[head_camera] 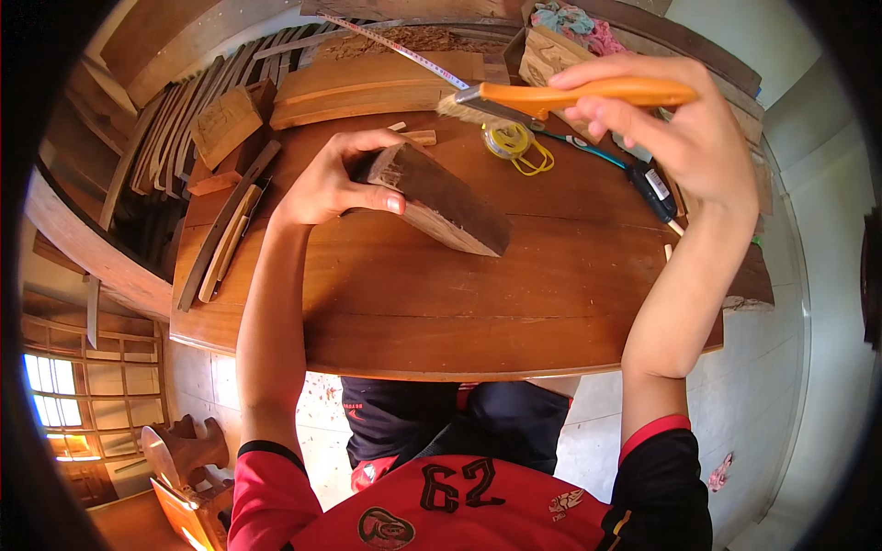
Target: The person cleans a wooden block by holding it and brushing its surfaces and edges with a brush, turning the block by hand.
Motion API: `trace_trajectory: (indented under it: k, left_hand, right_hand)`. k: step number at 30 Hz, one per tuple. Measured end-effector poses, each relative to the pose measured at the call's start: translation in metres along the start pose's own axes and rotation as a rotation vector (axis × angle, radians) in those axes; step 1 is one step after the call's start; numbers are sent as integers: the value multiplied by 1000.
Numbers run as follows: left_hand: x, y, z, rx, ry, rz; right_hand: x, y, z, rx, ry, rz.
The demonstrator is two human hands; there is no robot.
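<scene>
My left hand (337, 179) grips one end of a dark, rough wooden block (448, 200), held tilted over the wooden table (448, 337). The thumb lies on the block's near side. Up at the right, my right hand (661, 117) is closed around the orange handle of a flat bristle brush (586, 95). Its pale bristles point left and down, apart from the block. Behind the brush, a tape measure (508, 141) with a yellow strap lies on the table, and its extended blade (393, 47) runs to the upper left.
A black-and-teal tool (651, 189) lies by my right forearm. Long narrow wooden pieces (224, 241) lie at the table's left edge. Wooden blocks (226, 124) and a thick board (379, 86) stand along the back, with stacked slats (165, 138) beyond. Cloths (575, 27) rest at the back right.
</scene>
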State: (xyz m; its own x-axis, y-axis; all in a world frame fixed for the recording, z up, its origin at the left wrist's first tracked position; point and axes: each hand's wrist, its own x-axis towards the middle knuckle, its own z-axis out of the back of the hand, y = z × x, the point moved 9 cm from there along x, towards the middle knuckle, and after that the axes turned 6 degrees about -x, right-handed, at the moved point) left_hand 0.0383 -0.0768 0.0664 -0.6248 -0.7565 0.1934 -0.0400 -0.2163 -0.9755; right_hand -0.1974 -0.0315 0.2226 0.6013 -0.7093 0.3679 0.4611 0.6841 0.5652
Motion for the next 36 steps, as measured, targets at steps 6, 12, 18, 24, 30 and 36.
trace_trajectory:
  k: [6,12,18,24,30,36]
  left_hand:
    - [-3,-5,3,-34,-40,-58]
    - [-3,0,2,-45,-38,30]
    - [-5,0,2,-3,-42,27]
    - [-7,-17,-11,144,19,-31]
    - [-5,-25,-17,142,40,-28]
    - [-4,-15,-3,95,98,-117]
  right_hand:
    - [-9,60,-36,-119,213,285]
    - [-26,53,-39,-123,412,216]
    - [-16,32,-30,-14,338,185]
    - [-3,23,-22,119,122,10]
    - [-3,60,-15,-133,10,367]
    - [-13,66,-42,-83,320,332]
